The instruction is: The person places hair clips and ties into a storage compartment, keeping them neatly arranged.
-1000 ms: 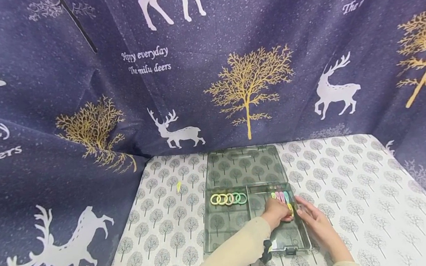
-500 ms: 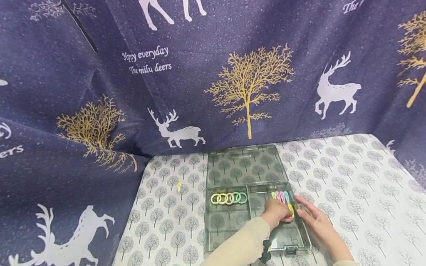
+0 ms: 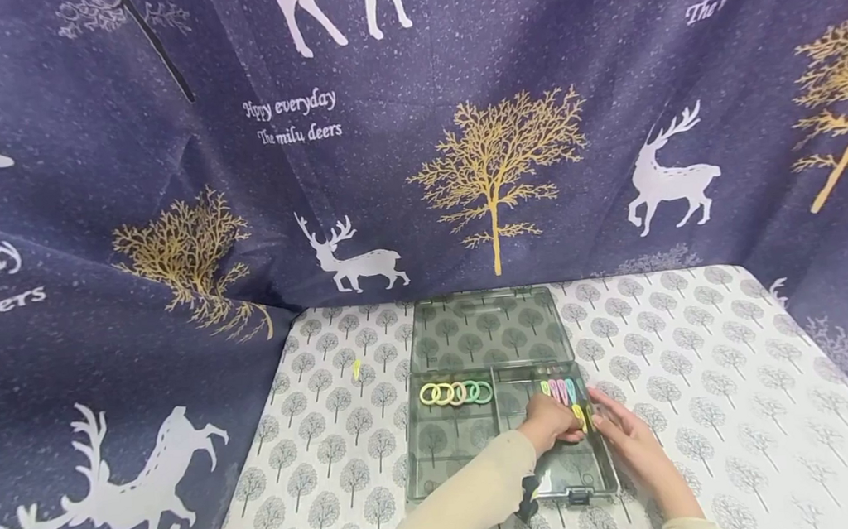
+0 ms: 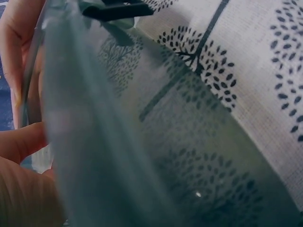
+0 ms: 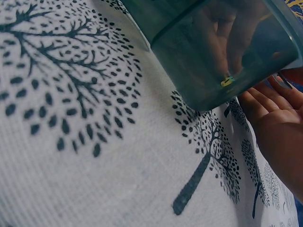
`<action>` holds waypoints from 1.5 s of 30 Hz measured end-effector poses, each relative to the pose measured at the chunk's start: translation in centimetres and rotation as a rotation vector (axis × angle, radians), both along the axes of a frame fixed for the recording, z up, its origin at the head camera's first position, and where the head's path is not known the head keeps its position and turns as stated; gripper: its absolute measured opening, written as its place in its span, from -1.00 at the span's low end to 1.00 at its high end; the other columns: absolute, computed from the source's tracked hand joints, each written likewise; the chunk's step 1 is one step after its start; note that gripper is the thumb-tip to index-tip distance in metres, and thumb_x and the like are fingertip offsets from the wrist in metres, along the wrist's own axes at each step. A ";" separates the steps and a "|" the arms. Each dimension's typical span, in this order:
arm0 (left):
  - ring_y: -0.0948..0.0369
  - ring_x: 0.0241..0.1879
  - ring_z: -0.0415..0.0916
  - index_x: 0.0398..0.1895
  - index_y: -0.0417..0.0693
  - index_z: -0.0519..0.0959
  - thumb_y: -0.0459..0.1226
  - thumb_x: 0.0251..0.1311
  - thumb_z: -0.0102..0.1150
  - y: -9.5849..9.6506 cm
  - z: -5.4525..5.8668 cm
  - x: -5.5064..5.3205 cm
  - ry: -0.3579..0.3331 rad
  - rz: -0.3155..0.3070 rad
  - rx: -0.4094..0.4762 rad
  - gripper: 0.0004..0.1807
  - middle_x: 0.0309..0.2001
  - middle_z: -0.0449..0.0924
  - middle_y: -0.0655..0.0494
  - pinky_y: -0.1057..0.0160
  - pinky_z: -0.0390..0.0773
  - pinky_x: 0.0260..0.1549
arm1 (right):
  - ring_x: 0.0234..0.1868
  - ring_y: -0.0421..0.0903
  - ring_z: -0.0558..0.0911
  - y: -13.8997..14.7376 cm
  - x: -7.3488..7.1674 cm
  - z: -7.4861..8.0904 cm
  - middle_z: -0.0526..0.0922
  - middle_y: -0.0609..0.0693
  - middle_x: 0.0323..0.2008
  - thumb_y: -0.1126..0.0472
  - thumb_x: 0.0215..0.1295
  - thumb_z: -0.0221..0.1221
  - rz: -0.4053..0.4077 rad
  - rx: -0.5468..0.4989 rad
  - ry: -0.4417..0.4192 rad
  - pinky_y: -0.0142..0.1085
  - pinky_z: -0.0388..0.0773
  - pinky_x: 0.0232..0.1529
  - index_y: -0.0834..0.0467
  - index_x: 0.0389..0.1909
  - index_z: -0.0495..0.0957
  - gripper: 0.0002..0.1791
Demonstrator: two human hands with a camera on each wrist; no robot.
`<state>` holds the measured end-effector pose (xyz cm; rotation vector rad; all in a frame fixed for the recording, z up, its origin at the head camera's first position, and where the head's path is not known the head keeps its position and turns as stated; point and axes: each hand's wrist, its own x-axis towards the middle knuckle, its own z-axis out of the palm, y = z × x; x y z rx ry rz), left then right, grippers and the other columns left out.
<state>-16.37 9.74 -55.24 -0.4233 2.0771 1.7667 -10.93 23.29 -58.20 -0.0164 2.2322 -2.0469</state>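
Note:
My left hand [image 3: 548,421] reaches into the right compartment of a smoky clear plastic box [image 3: 450,462] and pinches a yellow snap hair clip [image 3: 578,415]. Just beyond it, a row of hair clips [image 3: 563,391] in yellow, pink and blue lies near the back wall. My right hand [image 3: 632,439] rests at the outer right side wall, its fingers extended along it and the thumb at the rim. Through the clear wall in the right wrist view, the left fingers [image 5: 235,52] come down on the yellow clip [image 5: 227,81]. Left wrist view: the box wall partly covers my left hand [image 4: 23,189].
Overlapping yellow, pink and green rings [image 3: 443,394] fill the back of the left compartment. The box's lid [image 3: 489,334] lies open behind it. Another yellow clip [image 3: 357,369] is on the tree-print tablecloth [image 3: 321,472] at the left. A deer-print curtain [image 3: 402,175] hangs behind.

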 end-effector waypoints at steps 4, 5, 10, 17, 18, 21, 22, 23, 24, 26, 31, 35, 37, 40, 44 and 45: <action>0.11 -0.70 0.62 -0.73 -0.27 0.50 -0.71 -0.26 0.23 -0.3 0.2 -0.2 0.003 -0.016 0.008 -0.76 -0.74 0.57 -0.12 0.33 0.69 -0.67 | 0.18 -0.59 0.25 0.1 0.1 0.2 0.00 0.24 0.47 0.15 0.47 0.01 -0.010 0.028 -0.028 -0.64 0.28 0.15 0.20 0.46 0.09 -0.38; 0.15 -0.73 0.59 -0.73 -0.28 0.51 -0.70 -0.25 0.22 -0.5 0.3 -0.2 0.004 -0.025 0.009 -0.78 -0.75 0.56 -0.10 0.34 0.68 -0.67 | 0.25 -0.48 0.24 0.1 0.2 0.2 -0.01 0.24 0.47 0.14 0.47 0.01 -0.011 0.032 -0.035 -0.64 0.27 0.15 0.19 0.46 0.09 -0.38; 0.33 -0.79 0.41 -0.66 -0.38 0.59 -0.70 -0.21 0.20 -1.5 0.7 -0.2 0.045 -0.068 0.043 -0.86 -0.72 0.57 -0.03 0.40 0.67 -0.66 | 0.44 0.18 0.01 0.0 0.3 0.4 -0.03 0.23 0.48 0.15 0.47 0.01 -0.012 0.034 -0.058 -0.64 0.23 0.15 0.20 0.46 0.08 -0.38; 0.18 -0.59 0.62 -0.45 -0.44 0.62 -0.64 -0.06 0.23 -4.1 2.2 -0.6 0.124 -0.142 0.072 -0.92 -0.57 0.63 -0.05 0.30 0.74 -0.51 | 0.45 0.10 0.09 -0.1 0.2 0.4 0.00 0.23 0.47 0.15 0.46 0.02 -0.022 0.034 -0.060 -0.63 0.24 0.15 0.19 0.45 0.09 -0.38; 0.14 -0.55 0.64 -0.42 -0.45 0.62 -0.62 -0.03 0.23 -4.5 2.4 -0.7 0.126 -0.150 0.083 -0.92 -0.55 0.63 -0.04 0.27 0.75 -0.47 | 0.45 0.10 0.09 -0.1 0.2 0.4 0.01 0.23 0.47 0.15 0.46 0.02 -0.024 0.033 -0.063 -0.63 0.24 0.15 0.19 0.45 0.10 -0.38; 0.12 -0.47 0.67 -0.36 -0.42 0.61 -0.58 0.03 0.23 -5.9 2.9 -1.1 0.125 -0.164 0.108 -0.91 -0.49 0.64 -0.03 0.24 0.75 -0.39 | 0.44 0.23 0.00 -0.1 0.2 0.4 -0.02 0.22 0.48 0.16 0.46 0.01 -0.020 0.022 -0.074 -0.64 0.20 0.17 0.19 0.46 0.08 -0.38; 0.10 -0.44 0.67 -0.33 -0.42 0.61 -0.57 0.04 0.23 -6.3 3.0 -1.3 0.125 -0.170 0.118 -0.90 -0.47 0.65 -0.05 0.21 0.75 -0.35 | 0.45 0.23 -0.01 -0.1 0.1 0.4 -0.03 0.22 0.48 0.16 0.46 0.01 -0.020 0.018 -0.077 -0.65 0.19 0.17 0.19 0.46 0.08 -0.38; 0.10 -0.43 0.68 -0.30 -0.43 0.61 -0.56 0.06 0.23 -6.8 3.1 -1.4 0.126 -0.172 0.126 -0.88 -0.45 0.66 -0.05 0.19 0.75 -0.32 | 0.45 0.23 -0.02 -0.1 0.1 0.5 -0.04 0.22 0.49 0.15 0.46 0.01 -0.018 0.018 -0.077 -0.66 0.18 0.17 0.19 0.46 0.08 -0.38; 0.09 -0.41 0.68 -0.27 -0.43 0.61 -0.55 0.07 0.23 -7.3 3.2 -1.6 0.124 -0.174 0.130 -0.86 -0.44 0.66 -0.05 0.17 0.75 -0.29 | 0.45 0.25 -0.03 0.0 0.1 0.4 -0.05 0.23 0.49 0.15 0.46 0.01 -0.018 0.021 -0.074 -0.65 0.18 0.17 0.19 0.46 0.08 -0.38; 0.09 -0.38 0.68 -0.21 -0.43 0.60 -0.53 0.10 0.23 -8.2 3.4 -1.9 0.124 -0.180 0.129 -0.82 -0.40 0.66 -0.04 0.13 0.74 -0.22 | 0.45 0.25 -0.04 0.1 0.1 0.4 -0.06 0.23 0.49 0.15 0.46 0.02 -0.021 0.031 -0.075 -0.66 0.17 0.17 0.19 0.46 0.08 -0.37; -0.01 -0.28 0.68 -0.14 -0.44 0.58 -0.51 0.12 0.22 -10.3 4.3 -2.7 0.162 -0.181 0.121 -0.77 -0.30 0.67 -0.20 0.05 0.71 -0.13 | 0.46 0.23 -0.04 0.3 0.0 0.4 -0.06 0.18 0.50 0.09 0.46 0.02 -0.029 0.047 -0.097 -0.39 0.17 0.33 0.14 0.47 0.08 -0.36; -0.08 -0.22 0.66 -0.16 -0.41 0.59 -0.51 0.12 0.21 -12.1 4.9 -3.4 0.200 -0.149 0.118 -0.80 -0.23 0.65 -0.28 0.03 0.69 -0.10 | 0.46 0.21 -0.03 0.2 0.0 0.3 -0.06 0.18 0.50 0.07 0.46 0.02 -0.027 0.047 -0.108 -0.19 0.15 0.35 0.11 0.48 0.07 -0.35; -0.07 -0.19 0.65 -0.15 -0.38 0.59 -0.50 0.13 0.21 -13.3 5.2 -3.9 0.213 -0.130 0.111 -0.80 -0.21 0.65 -0.27 0.03 0.68 -0.06 | 0.46 0.20 -0.02 0.2 0.0 0.3 -0.06 0.18 0.50 0.08 0.46 0.02 -0.023 0.039 -0.108 -0.30 0.23 0.31 0.12 0.48 0.06 -0.35; -0.07 -0.17 0.64 -0.09 -0.36 0.58 -0.48 0.14 0.21 -15.1 5.6 -4.7 0.231 -0.089 0.103 -0.75 -0.21 0.66 -0.20 0.03 0.65 -0.02 | 0.45 0.21 0.01 0.1 -0.1 0.2 -0.04 0.18 0.49 0.09 0.45 0.03 -0.028 0.041 -0.094 -0.52 0.25 0.22 0.13 0.47 0.08 -0.35; -0.02 -0.21 0.64 -0.06 -0.38 0.56 -0.47 0.16 0.20 -17.7 5.7 -5.9 0.278 -0.023 0.094 -0.73 -0.26 0.67 -0.11 0.06 0.66 -0.02 | 0.45 0.24 -0.01 0.1 0.0 0.3 -0.05 0.20 0.49 0.12 0.45 0.03 -0.026 0.039 -0.081 -0.61 0.21 0.19 0.16 0.46 0.08 -0.36; 0.01 -0.24 0.65 -0.07 -0.38 0.56 -0.48 0.17 0.20 -18.3 5.6 -6.2 0.294 -0.002 0.091 -0.75 -0.27 0.67 -0.10 0.06 0.66 -0.03 | 0.45 0.24 -0.01 0.1 0.0 0.3 -0.05 0.20 0.49 0.13 0.45 0.03 -0.025 0.038 -0.081 -0.63 0.20 0.18 0.17 0.46 0.08 -0.36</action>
